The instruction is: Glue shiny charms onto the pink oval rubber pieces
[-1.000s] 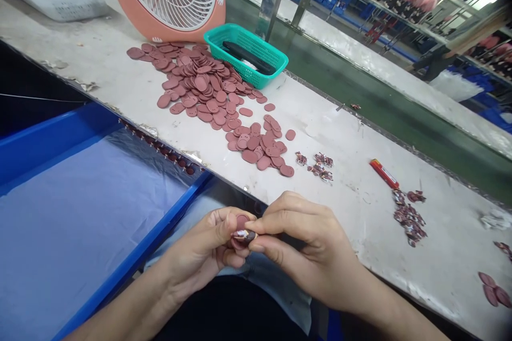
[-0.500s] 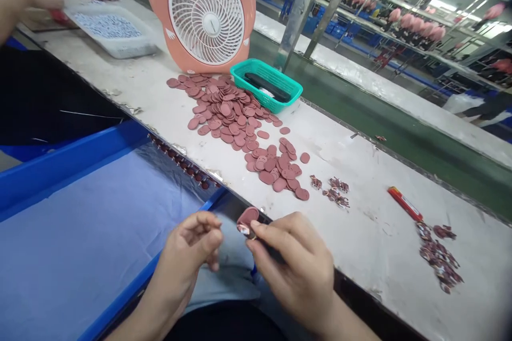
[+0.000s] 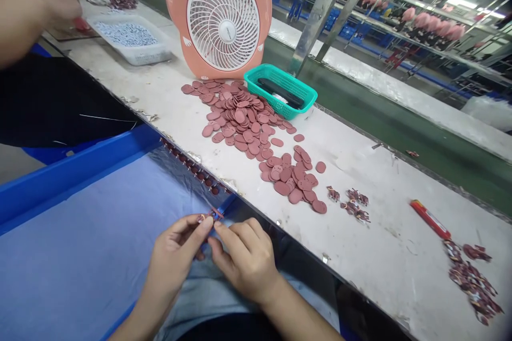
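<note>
Between my hands, over the lap, is a small reddish-brown oval piece [image 3: 216, 214], seen nearly edge-on with small dark and pale parts at it. The thumb and fingers of my left hand [image 3: 176, 253] pinch it from the left. From the right, my right hand [image 3: 248, 258] holds its curled fingertips against the same piece; the exact contact is partly hidden. Beyond them, a pile of loose reddish-brown oval pieces [image 3: 240, 117] is spread on the white table [image 3: 372, 256], some showing small holes. Small clusters of brown parts [image 3: 354, 205] lie to the right.
An orange fan [image 3: 176, 26] stands behind the pile, beside a green basket [image 3: 282, 109] holding a black object. A red packet [image 3: 430, 219] lies near more brown parts [image 3: 474, 282]. At left are a blue bin [image 3: 80, 162], a white tray [image 3: 148, 56] and another person's hand [image 3: 48, 0].
My right hand has moved left to meet my left hand, bringing the oval piece with it. My left fingers have closed on the piece. The view has shifted slightly.
</note>
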The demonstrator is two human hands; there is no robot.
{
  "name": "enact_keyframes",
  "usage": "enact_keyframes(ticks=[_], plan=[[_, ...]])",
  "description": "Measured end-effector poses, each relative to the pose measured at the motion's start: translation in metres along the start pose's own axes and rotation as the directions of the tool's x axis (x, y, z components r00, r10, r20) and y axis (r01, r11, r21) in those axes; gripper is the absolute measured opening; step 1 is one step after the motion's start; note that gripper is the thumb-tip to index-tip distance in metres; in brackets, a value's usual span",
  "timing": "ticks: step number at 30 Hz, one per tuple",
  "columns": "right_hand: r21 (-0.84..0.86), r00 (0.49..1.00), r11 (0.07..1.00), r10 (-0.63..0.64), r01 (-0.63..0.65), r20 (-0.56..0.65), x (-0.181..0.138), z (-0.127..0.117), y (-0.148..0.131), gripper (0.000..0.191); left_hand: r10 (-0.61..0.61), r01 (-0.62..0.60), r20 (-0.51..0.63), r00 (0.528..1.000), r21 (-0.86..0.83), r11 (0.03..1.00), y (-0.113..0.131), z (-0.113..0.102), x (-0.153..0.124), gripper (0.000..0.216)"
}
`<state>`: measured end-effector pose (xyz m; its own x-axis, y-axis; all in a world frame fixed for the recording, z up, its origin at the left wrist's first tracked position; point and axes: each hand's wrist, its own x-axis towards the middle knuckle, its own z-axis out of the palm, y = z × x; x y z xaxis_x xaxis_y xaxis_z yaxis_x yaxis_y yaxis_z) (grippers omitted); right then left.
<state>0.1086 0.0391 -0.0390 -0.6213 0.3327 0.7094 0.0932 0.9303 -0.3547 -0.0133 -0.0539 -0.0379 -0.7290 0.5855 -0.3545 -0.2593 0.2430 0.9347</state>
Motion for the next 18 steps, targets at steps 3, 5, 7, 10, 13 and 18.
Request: enact_keyframes(ticks=[3, 5, 7, 10, 13, 18], plan=[[0.017, 0.999, 1.000, -0.024, 0.024, 0.020, -0.007, -0.015, -0.004, 0.018, 0.021, -0.028, 0.028, 0.999, 0.264, 0.964, -0.010, -0.009, 0.034, 0.045], [0.023, 0.999, 0.999, -0.025, 0.024, 0.035, -0.013, -0.029, -0.007, 0.016, 0.042, -0.055, 0.045, 0.998, 0.371, 0.927, -0.021, -0.012, 0.063, 0.042], [0.014, 0.999, 1.000, -0.010, 0.010, 0.040, -0.021, -0.042, -0.007, 0.016, 0.056, -0.087, 0.078, 0.995, 0.482, 0.872, -0.033, -0.009, 0.091, 0.031], [-0.005, 0.999, 1.000, 0.018, -0.018, 0.032, -0.032, -0.055, -0.005, 0.016, 0.004, -0.112, 0.170, 0.985, 0.634, 0.765, -0.047, -0.001, 0.122, 0.024], [-0.041, 0.997, 0.997, 0.066, -0.064, 0.029, -0.039, -0.064, -0.001, 0.015, -0.065, -0.131, 0.230, 0.971, 0.738, 0.661, -0.056, 0.008, 0.137, 0.025], [-0.160, 0.997, 0.984, 0.080, -0.080, -0.012, -0.041, -0.077, 0.005, 0.015, -0.099, -0.148, 0.239, 0.966, 0.824, 0.547, -0.063, 0.015, 0.142, 0.028]])
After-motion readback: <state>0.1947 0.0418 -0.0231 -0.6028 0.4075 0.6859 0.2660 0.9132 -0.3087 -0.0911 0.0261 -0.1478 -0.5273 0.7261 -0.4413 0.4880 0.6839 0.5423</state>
